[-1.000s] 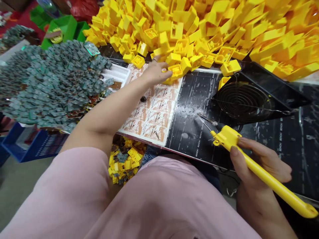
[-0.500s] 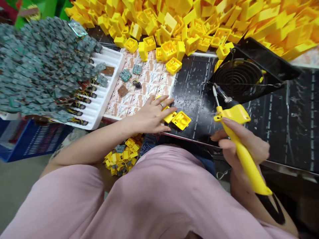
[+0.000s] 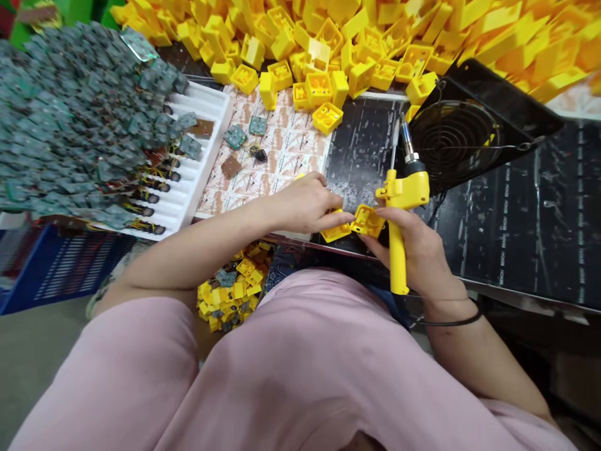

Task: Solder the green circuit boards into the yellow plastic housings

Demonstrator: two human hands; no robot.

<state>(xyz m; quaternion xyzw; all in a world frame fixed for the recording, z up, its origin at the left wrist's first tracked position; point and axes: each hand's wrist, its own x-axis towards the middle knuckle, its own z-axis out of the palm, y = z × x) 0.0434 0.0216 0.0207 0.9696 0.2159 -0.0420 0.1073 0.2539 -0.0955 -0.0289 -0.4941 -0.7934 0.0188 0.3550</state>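
An opened yellow plastic case (image 3: 336, 230) lies near the table's front edge, its two halves side by side. My left hand (image 3: 310, 203) is closed on the left half, with the thumb along its top. My right hand (image 3: 420, 247) grips a yellow soldering gun (image 3: 397, 235) held upright, its metal tip (image 3: 407, 134) and thin feed tube pointing away from me. The fingers of that same hand also touch the right half (image 3: 369, 220) of the case. What lies under my left fingers is hidden.
A black fan (image 3: 446, 141) stands behind the soldering gun. Yellow cases (image 3: 319, 88) are heaped along the back. At left, a white foam tray (image 3: 206, 103) bears a pile of green circuit boards (image 3: 84, 125). Loose boards (image 3: 235, 136) and a brown square (image 3: 231, 166) lie between.
My right hand has brought the soldering gun left and turned it upright, reaching the case. My left hand has shifted right with the case, its fingers going from spread to curled.
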